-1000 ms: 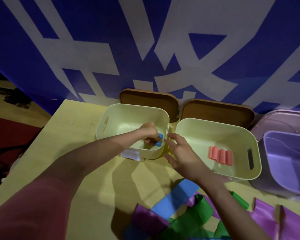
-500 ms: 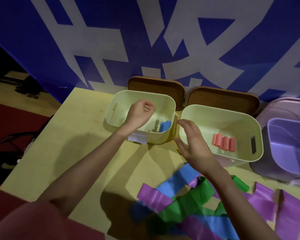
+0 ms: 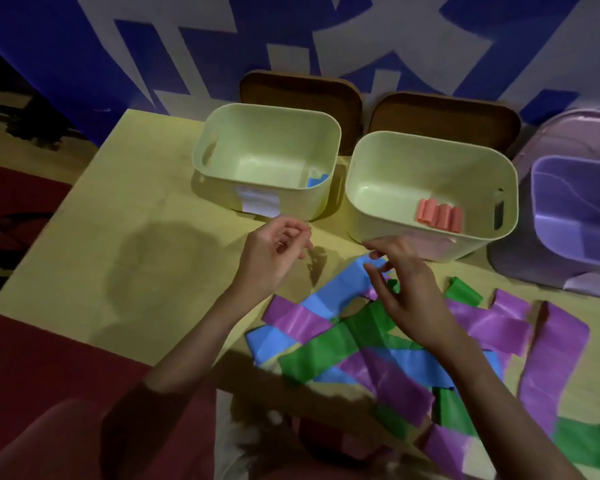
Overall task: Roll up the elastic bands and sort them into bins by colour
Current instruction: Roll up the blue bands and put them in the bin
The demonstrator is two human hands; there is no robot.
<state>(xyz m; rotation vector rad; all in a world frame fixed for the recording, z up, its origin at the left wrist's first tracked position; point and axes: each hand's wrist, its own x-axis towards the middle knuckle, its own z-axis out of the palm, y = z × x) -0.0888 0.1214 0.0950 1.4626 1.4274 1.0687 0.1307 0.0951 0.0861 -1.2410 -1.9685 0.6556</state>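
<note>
Both our hands (image 3: 274, 252) (image 3: 404, 289) hang loose, holding nothing; just beneath our right, the blue band (image 3: 343, 289) may drag tangled neighbours along

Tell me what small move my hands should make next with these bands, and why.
Probably bring the right hand down to pinch the near end of the flat blue band just under its fingers. Both hands hold nothing, the left hand hovers beside it, and a blue roll already lies in the left bin.

You're working in dim, soft-focus light; your arms cast dark shadows across the yellow table (image 3: 125, 216), and the wide lens bends the edges.
</note>
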